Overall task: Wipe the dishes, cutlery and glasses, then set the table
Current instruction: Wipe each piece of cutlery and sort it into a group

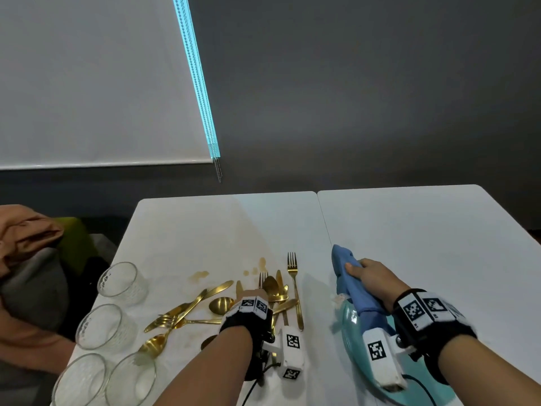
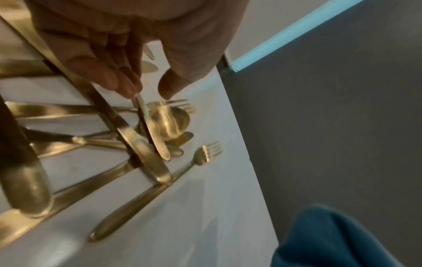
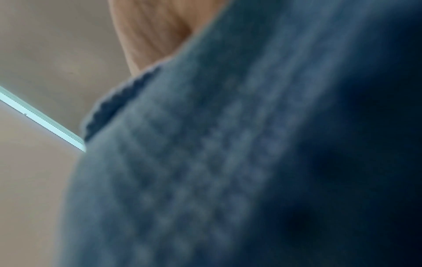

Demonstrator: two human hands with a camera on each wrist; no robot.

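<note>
My right hand [image 1: 373, 281] is closed around the blue cloth [image 1: 352, 284], thumb on top, so the cloth is ready to receive a piece; it hangs over the teal plate [image 1: 355, 344] that sits under that wrist. My left hand [image 2: 128, 54] reaches down into the pile of gold cutlery [image 1: 222, 303]. Its fingertips [image 2: 124, 86] touch the handle of one knife [image 2: 150, 130] while the thumb stands apart from it, so nothing is clamped; I judge this to be the selection of the next piece to wipe. One fork [image 1: 294, 288] lies between my hands. Four glasses [image 1: 108, 332] stand grouped to the left of my left hand. The white counter [image 1: 409, 230] carries brownish stains [image 1: 202, 275] beyond the cutlery. Past the counter are a dark wall [image 1: 380, 98] and a lowered blind [image 1: 87, 83].
</note>
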